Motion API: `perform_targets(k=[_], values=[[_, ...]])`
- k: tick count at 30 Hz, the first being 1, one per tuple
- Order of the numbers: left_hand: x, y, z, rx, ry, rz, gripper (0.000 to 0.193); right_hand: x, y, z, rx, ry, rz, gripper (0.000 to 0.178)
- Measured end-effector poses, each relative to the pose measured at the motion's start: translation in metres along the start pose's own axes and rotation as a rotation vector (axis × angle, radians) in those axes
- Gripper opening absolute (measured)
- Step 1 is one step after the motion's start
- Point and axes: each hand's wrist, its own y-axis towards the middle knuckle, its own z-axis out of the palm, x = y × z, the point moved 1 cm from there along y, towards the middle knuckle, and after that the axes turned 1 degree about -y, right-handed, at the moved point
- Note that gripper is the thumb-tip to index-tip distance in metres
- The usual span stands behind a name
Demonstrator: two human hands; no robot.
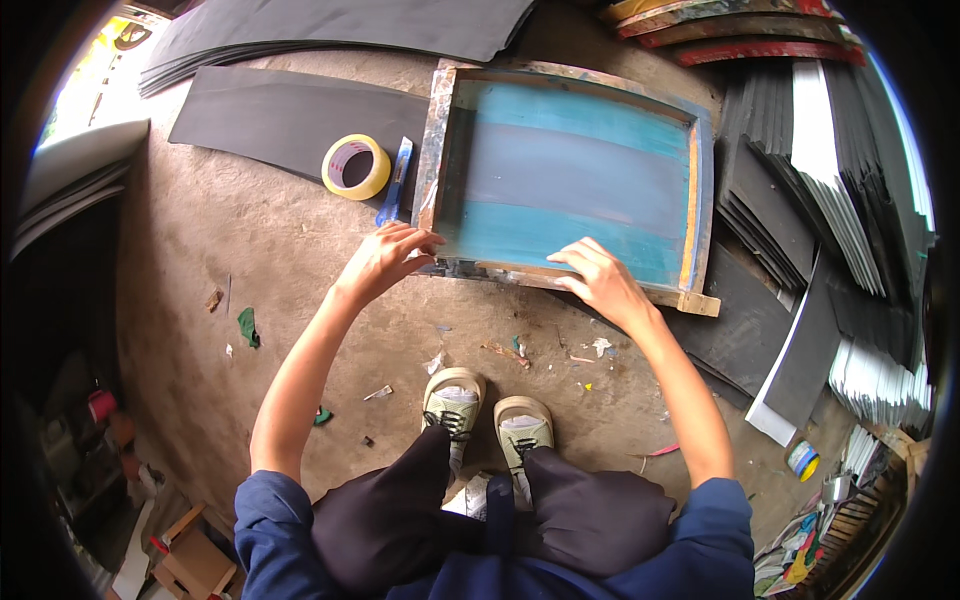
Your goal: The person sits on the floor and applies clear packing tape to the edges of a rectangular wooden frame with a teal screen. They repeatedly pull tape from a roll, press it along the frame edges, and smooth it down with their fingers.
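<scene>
A wooden screen printing frame (700, 200) lies in front of me, its mesh teal with a broad greyish band across the middle. My left hand (385, 262) is at the frame's near left corner, fingers bent and closed on the wood there. Along the near rail, right of its middle, rests my right hand (603, 283); its fingers reach over the inner edge and stand apart from the thumb. Left of the frame are a roll of yellow tape (371, 184) and a blue utility knife (396, 185). What lies under my fingertips is hidden.
A dark sheet (250, 115) lies beneath the tape and knife, with a stack of dark sheets (330, 28) beyond. More dark and white sheets (765, 200) lean at the right. Scraps (505, 352) litter the concrete floor near my shoes (455, 400). A small jar (803, 460) lies at lower right.
</scene>
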Motion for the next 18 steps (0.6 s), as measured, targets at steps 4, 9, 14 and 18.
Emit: perform_targets(k=[4, 9, 14, 18], values=[[0.004, -0.006, 0.001, -0.083, 0.059, 0.078, 0.014, 0.010, 0.020, 0.017, -0.044, -0.011, -0.097, 0.017], [0.005, -0.018, 0.012, -0.141, 0.062, 0.160, 0.013, 0.013, 0.011, 0.032, -0.052, -0.050, -0.147, 0.011], [0.005, -0.022, 0.022, -0.145, 0.122, 0.204, 0.014, 0.015, 0.005, 0.041, -0.076, -0.167, -0.213, 0.010], [0.009, -0.024, 0.024, -0.100, 0.143, 0.247, 0.013, 0.014, 0.002, 0.048, -0.083, -0.221, -0.262, 0.014]])
